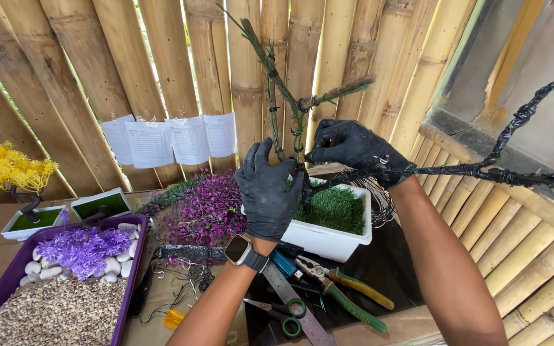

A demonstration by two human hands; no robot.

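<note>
A: Left hand (267, 192) in a black glove, raised just above the near rim of the white planter (328, 238), back of the hand toward the camera. Fingers (261, 157) partly curled against the wire tree (293, 128); whether clamped tight or just resting, impossible to tell. Watch on the wrist below.

B: And the right hand (354, 146)?

A: Also gloved in black, just above the planter, a little right of the left hand. Fingers (328, 144) closed around the tree's trunk where the branches fork.

B: The tree itself?

A: Standing up out of the planter's green turf, upright, wrapped in green wire higher up and black tape lower down. One long black branch (514, 166) stretching far to the right of the planter, past the right forearm.

B: Around the planter?

A: Purple foliage (203, 208) heaped just left of it on the worktop. Further left, a purple tray (129, 221) with gravel, white pebbles and lilac sprigs. In front of the planter, green-handled pliers (341, 288), a steel ruler (290, 298) and small scissors (283, 314). Far left, a yellow miniature tree (8, 168) in a small white pot. Behind the planter, a bamboo wall (161, 64) with paper sheets (171, 140) clipped to it.
</note>
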